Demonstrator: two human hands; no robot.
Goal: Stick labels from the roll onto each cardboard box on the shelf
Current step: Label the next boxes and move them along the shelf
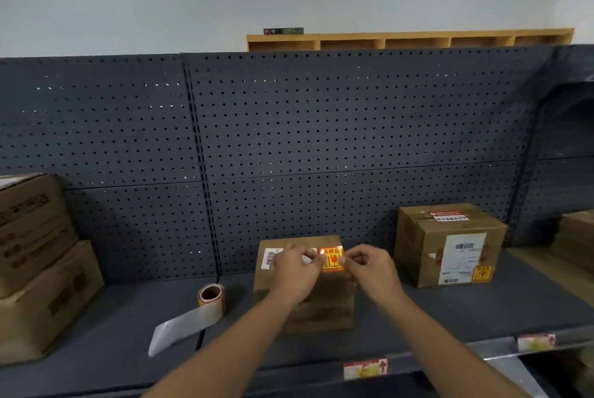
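Pinching a glossy rectangular label (331,259), both hands (297,269) (369,265) overlie matte cardboard.

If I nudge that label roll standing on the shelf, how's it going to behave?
The label roll looks small with a hollow core, so it is probably light and would slide or tip easily. Tipped on its side, it could roll. Its loose backing strip trails flat across the shelf, likely floppy, and may drag behind.

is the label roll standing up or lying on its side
Lying on its side. The label roll rests on the shelf with its hollow core facing the camera, and a strip of backing paper trails forward.
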